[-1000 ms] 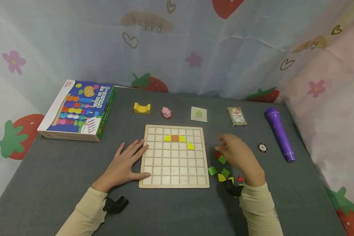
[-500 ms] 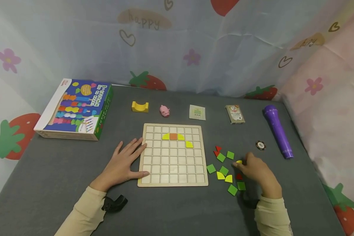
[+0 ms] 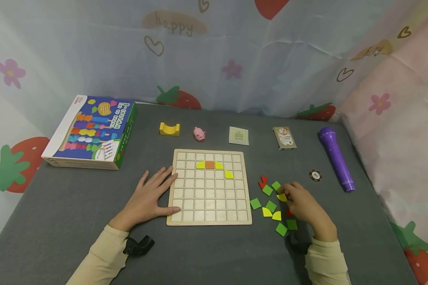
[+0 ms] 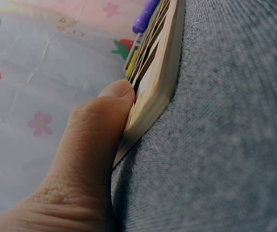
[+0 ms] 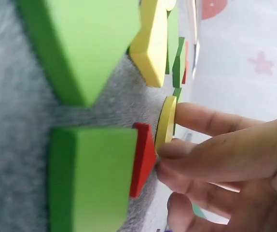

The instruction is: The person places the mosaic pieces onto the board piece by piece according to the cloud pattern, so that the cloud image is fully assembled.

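My left hand (image 3: 148, 200) lies with spread fingers along the left edge of a wooden grid board (image 3: 209, 221); its thumb (image 4: 95, 130) rests on the rim in the left wrist view. Set in the board are an orange square (image 3: 209, 164) and several yellow quarter-circle tiles, one (image 3: 229, 174) a row lower. To the right, my right hand (image 3: 304, 204) pinches a yellow quarter-circle tile (image 5: 166, 121) between thumb and fingers, low over the cloth. Around it lie several green square tiles (image 3: 291, 224), red triangle tiles (image 5: 143, 159) and other yellow quarter-circles (image 3: 266, 212).
Behind the board stand a yellow arched block (image 3: 169, 129), a pink toy pig (image 3: 199, 134), a pattern card (image 3: 238, 135) and a playing-card box (image 3: 284, 138). A poker chip (image 3: 315, 175) and purple microphone-shaped object (image 3: 337, 160) lie right; a game box (image 3: 92, 130) sits left.
My right hand has moved right from the upper loose tiles to a yellow quarter-circle, then shifted that tile slightly left. The left hand has stayed on the board; the head view shifted slightly.
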Demonstrator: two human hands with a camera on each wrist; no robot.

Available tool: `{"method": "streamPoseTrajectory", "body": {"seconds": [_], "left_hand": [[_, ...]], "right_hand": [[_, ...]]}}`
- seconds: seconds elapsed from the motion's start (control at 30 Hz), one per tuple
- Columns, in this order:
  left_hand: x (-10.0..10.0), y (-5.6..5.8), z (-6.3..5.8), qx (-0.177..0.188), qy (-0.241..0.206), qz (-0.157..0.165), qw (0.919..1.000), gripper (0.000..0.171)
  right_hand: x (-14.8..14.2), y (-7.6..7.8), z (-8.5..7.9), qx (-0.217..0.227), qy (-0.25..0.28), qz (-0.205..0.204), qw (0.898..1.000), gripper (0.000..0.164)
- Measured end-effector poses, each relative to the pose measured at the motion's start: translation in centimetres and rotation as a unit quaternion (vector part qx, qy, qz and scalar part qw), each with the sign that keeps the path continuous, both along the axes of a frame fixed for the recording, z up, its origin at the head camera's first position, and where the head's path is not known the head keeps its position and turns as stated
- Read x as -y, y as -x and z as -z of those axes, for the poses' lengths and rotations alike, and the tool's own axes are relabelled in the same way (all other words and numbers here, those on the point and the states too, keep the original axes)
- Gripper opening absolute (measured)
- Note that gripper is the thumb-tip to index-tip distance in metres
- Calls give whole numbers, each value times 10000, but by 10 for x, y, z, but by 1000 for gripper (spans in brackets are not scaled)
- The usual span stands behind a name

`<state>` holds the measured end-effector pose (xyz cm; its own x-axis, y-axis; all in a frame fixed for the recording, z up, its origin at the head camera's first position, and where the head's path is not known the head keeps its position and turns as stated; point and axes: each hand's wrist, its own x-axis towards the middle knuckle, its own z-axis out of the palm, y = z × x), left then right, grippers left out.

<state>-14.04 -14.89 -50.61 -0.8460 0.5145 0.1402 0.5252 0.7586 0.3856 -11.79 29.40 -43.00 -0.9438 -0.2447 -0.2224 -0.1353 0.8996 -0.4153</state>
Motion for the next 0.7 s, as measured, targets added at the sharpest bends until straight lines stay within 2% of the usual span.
{"method": "streamPoseTrajectory", "body": {"seconds": [0.17,0.33,0.7], "left_hand": [[0,0,2,-7,23,2,10000,98],[0,0,3,-13,5,5,10000,98],[1,0,1,-44,17,1,10000,98]], "right_hand": [[-1,-2,1,-63,2,297,9995,17],[1,-2,2,116,-177,713,9972,31],[7,-3,1,-90,-473,663,9966,25]]}}
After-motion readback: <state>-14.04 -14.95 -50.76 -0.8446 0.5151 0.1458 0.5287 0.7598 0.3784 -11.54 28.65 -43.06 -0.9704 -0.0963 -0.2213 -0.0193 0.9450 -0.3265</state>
